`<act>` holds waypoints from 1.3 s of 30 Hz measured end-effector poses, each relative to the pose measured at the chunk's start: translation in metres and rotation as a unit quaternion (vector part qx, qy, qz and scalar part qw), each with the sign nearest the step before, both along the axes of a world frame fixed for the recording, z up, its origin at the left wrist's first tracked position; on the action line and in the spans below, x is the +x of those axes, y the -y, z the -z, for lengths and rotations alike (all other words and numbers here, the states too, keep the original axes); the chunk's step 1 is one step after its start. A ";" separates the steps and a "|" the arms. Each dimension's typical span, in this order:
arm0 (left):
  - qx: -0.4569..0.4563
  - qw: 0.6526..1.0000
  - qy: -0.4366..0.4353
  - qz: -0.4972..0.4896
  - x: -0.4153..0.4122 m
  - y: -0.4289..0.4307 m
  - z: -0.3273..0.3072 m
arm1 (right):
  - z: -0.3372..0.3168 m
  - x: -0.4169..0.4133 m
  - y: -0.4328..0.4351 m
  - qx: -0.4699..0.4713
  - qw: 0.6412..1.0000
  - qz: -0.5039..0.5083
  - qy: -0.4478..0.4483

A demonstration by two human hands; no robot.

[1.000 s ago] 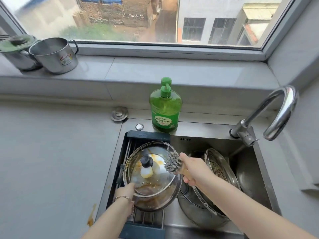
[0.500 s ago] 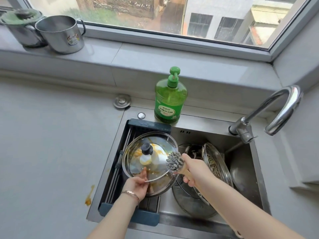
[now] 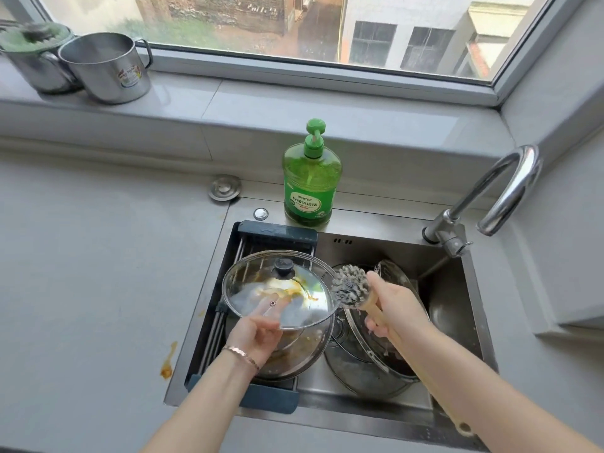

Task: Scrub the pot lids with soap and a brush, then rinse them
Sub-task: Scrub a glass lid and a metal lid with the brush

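At the centre of the frame the left hand (image 3: 258,331) grips the near edge of a round glass lid (image 3: 261,276), its fingers showing through the glass from below. The lid is held tilted above the left half of the sink (image 3: 457,299), its clear dome smeared with orange sauce and white foam around a dark knob. The right hand (image 3: 395,308) is wrapped around the pale wooden handle of a brush (image 3: 349,286). The round, grey, bristly head sits just beside the lid's right rim; I cannot tell whether they touch.

Under the lid, a dark, dirty pan (image 3: 294,354) rests on a wire rack (image 3: 277,230) with blue end pieces that spans the basin from its far edge to its near edge. Lower right of it, a second lid (image 3: 366,380) lies in the steel basin. Open steel shows only along the basin's right wall, below the curved chrome tap (image 3: 500,188).

A green plastic soap bottle (image 3: 312,181) stands on the sink's back edge, near the rack. The grey counter (image 3: 98,273) at the left has an orange stain (image 3: 168,361) near the sink's rim. A steel mug (image 3: 108,67) stands on the windowsill at the upper left.
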State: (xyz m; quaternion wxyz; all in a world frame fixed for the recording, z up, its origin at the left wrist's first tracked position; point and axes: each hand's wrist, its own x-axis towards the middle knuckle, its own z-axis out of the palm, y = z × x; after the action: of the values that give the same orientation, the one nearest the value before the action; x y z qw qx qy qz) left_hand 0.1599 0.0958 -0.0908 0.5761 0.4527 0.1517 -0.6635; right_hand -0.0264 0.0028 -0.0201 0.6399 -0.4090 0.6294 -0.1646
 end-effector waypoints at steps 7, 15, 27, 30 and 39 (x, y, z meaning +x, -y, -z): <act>-0.068 0.994 0.065 0.055 -0.012 -0.014 -0.060 | -0.001 -0.040 -0.014 -0.214 0.967 -0.091 -0.108; -0.086 0.989 0.093 0.080 -0.060 -0.007 -0.095 | -0.007 -0.029 -0.073 -0.452 0.868 -0.183 -0.090; -0.078 0.983 0.124 0.110 -0.084 -0.004 -0.111 | -0.002 -0.062 -0.046 -0.293 0.949 -0.051 -0.108; -0.070 0.983 0.133 0.108 -0.086 -0.005 -0.113 | -0.004 -0.057 -0.061 -0.336 0.935 -0.077 -0.083; -0.051 0.988 0.133 0.056 -0.082 0.001 -0.113 | -0.003 -0.061 -0.081 -0.368 0.925 -0.082 -0.054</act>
State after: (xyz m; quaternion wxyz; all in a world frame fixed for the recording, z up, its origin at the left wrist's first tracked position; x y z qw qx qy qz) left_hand 0.0774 0.0943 0.0220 0.5752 0.5149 0.0135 -0.6355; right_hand -0.0872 0.0839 -0.0169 0.4209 -0.6740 0.5225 -0.3091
